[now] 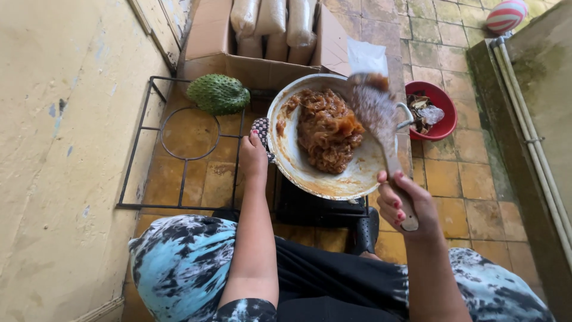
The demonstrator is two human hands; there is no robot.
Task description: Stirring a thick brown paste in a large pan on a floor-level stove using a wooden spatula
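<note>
From the head camera, a wide pale pan (298, 161) sits tilted at the centre of view, holding a heap of brown, sticky cooked mass (328, 128) piled toward its middle; the bare inner wall is smeared orange-brown. The left hand (253, 158) is closed on a patterned cloth (261, 128) at the pan's nine o'clock rim. The right hand (402, 206), at the pan's four o'clock, is wrapped around the handle of a wooden spoon (378, 116), whose coated blade is blurred above the pan's two o'clock edge. At three o'clock from the pan, a red bowl (444, 104) holds dark scraps. At twelve o'clock, an open cardboard box (238, 53) holds upright whitish sacks (271, 18).

A black stove (316, 209) lies under the pan. At nine o'clock, a black wire stand (179, 149) rests on yellow floor tiles against a yellow wall, with a spiky green fruit (218, 93) on its far corner. Open tiled floor stretches at four o'clock, toward pipes along the right wall. A striped ball (506, 15) lies at one o'clock.
</note>
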